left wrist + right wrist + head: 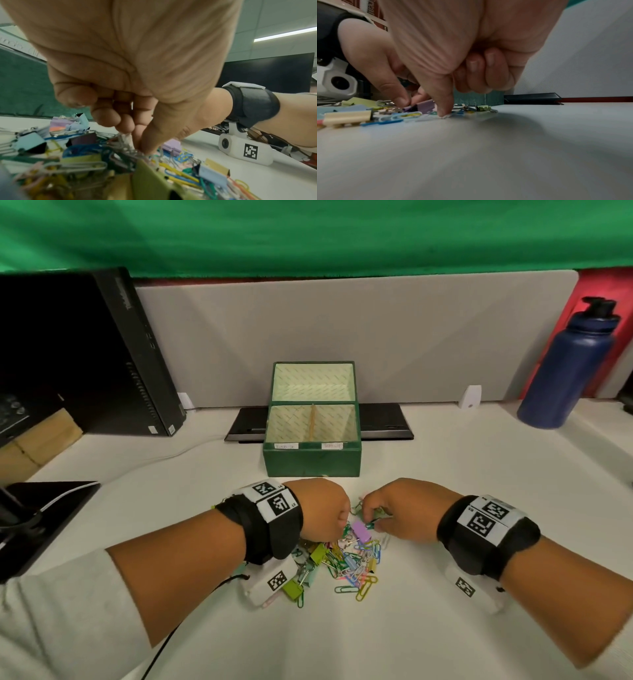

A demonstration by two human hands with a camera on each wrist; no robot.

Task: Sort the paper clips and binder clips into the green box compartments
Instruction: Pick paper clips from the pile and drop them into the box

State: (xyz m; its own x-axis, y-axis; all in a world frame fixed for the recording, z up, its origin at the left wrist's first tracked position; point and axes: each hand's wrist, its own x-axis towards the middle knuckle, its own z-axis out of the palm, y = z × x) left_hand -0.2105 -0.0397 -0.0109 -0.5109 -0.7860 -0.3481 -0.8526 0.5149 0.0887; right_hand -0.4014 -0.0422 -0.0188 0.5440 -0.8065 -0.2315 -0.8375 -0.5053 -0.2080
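Observation:
The green box (311,463) stands open at the desk's middle, with a divider splitting its front part into two labelled compartments; both look bare. A mixed pile of coloured paper clips and binder clips (342,559) lies in front of it. Both hands are down at the pile's far edge. My left hand (344,520) has curled fingers, and thumb and fingertips (137,144) pinch silver wire clips (125,140). My right hand (371,520) is curled too, its thumb tip (444,113) pressed on a pale paper clip (426,118) beside a purple binder clip (425,106).
A dark blue bottle (565,364) stands at the back right and a black computer tower (102,354) at the back left. A flat black device (385,422) lies behind the box. A black stand (44,508) and a white cable (154,460) sit at the left.

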